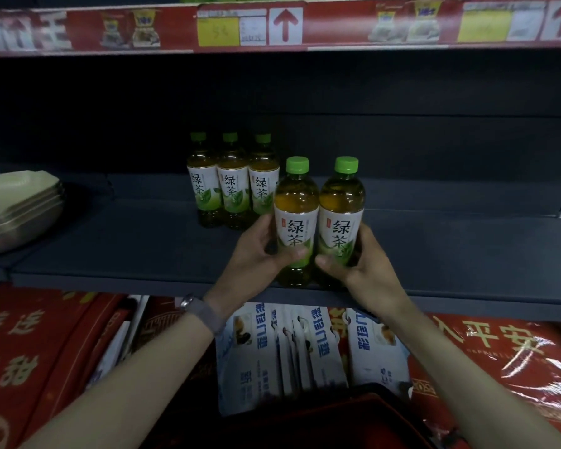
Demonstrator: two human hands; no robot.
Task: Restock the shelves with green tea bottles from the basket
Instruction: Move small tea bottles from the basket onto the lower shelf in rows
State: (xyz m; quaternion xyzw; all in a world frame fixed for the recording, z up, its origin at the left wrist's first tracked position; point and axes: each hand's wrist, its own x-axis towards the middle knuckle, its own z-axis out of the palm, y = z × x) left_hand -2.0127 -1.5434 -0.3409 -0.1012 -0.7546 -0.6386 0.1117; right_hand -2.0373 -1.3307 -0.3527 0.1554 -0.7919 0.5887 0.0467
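My left hand (259, 251) wraps one bottle (295, 218), my right hand (353, 260) another bottle (340, 215), both upright at the shelf (143, 254) front edge. Full, they look heavy, slick and rigid, so I grip low on the labels.
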